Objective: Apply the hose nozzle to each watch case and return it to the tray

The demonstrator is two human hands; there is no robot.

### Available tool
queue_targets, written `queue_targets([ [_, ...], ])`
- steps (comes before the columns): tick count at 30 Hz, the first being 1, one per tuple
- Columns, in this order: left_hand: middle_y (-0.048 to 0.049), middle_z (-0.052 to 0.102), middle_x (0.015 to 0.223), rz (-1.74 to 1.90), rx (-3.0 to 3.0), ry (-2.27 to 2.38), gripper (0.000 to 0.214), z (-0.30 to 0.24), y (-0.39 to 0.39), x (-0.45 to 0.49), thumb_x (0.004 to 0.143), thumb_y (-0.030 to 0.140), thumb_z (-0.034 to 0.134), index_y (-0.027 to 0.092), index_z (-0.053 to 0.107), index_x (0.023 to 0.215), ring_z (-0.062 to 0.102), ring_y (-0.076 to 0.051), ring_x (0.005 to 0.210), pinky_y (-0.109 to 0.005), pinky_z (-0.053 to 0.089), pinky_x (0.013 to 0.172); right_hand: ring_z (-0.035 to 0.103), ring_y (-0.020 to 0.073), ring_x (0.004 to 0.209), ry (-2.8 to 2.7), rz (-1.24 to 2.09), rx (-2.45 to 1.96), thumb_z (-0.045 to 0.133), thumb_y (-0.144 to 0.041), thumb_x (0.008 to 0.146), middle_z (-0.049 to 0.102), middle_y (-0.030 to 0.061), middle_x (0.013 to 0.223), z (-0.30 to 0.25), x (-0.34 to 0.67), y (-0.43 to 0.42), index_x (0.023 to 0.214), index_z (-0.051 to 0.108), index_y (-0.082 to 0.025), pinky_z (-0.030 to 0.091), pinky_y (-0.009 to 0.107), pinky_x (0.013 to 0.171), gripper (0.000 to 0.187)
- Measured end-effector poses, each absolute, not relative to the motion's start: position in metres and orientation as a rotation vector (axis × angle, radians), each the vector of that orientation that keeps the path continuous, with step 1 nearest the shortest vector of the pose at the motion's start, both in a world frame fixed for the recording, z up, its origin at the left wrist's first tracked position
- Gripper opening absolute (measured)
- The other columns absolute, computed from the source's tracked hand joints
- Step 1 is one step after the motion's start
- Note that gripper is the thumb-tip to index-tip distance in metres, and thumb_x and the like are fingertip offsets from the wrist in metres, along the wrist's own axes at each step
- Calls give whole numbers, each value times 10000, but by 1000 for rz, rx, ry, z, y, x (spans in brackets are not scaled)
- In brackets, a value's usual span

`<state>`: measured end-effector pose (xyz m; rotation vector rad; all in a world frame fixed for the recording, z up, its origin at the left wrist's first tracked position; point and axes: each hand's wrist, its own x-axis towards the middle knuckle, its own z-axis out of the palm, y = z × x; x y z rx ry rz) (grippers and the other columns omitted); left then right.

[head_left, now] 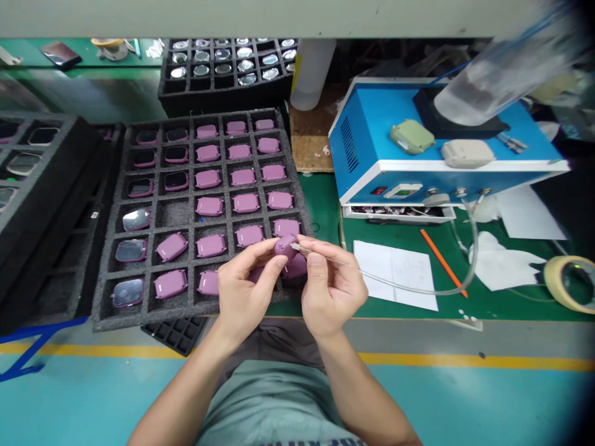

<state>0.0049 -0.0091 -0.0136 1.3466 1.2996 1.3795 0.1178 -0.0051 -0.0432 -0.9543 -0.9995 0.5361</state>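
My left hand (245,286) is shut on a small mauve watch case (285,246), holding it up just above the foam tray. My right hand (331,286) pinches a fine metal dispensing needle (307,249), whose tip is at the case's edge. From it a transparent tube (395,288) curves right, across a sheet of white paper (395,272). Below my hands, the dark grey foam tray (174,214) holds rows of mauve watch cases (207,179), each in its own cell. Several lower-left cases lie tilted, with glossy faces showing. My hands hide the tray's lower-right cells.
A blue dispensing machine (372,142) stands to the right on a green mat (325,204), under a large syringe barrel (502,80). Behind the tray sits a black tray of round lenses (227,62). An orange pencil (441,263), white cloth (504,263) and a tape roll (564,284) lie rightward.
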Motion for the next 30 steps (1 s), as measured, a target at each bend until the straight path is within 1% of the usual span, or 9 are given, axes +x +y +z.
queue_targets([
  [9,-65,846,1082,1369,1359,1327,240,-14,-9,5,952,336,780,218,824,1157,814,-210,924,-297,672,863,824,202,981,-1013,521,-990,654,-201,1008,823,41,989,-43,118,-6,1072,728,-231,708,394,888,103],
  [18,-52,847,1076,1395,1366,1309,221,-14,-9,5,955,287,778,220,819,1162,812,-187,917,-269,665,859,820,199,999,-991,550,-956,656,-184,1009,820,42,1013,-44,118,-6,1088,733,-231,707,385,890,120],
  [23,-55,847,1077,1386,1373,1316,227,-15,-9,5,956,285,778,216,816,1168,813,-192,918,-274,667,858,822,203,991,-1000,534,-976,655,-194,1009,820,42,1001,-44,118,-6,1076,733,-231,706,393,891,109],
  [27,-39,847,1081,1392,1371,1295,224,-16,-9,5,955,253,780,224,815,1174,809,-169,926,-238,651,872,819,191,1000,-989,550,-938,658,-163,1004,820,38,1017,-44,117,-6,1096,743,-233,699,370,904,144],
  [30,-21,846,1086,1401,1371,1285,231,-17,-10,4,953,233,784,236,814,1182,804,-146,930,-208,636,885,818,197,1004,-991,553,-931,659,-165,1006,821,40,1026,-45,118,-6,1103,747,-234,698,383,913,148],
])
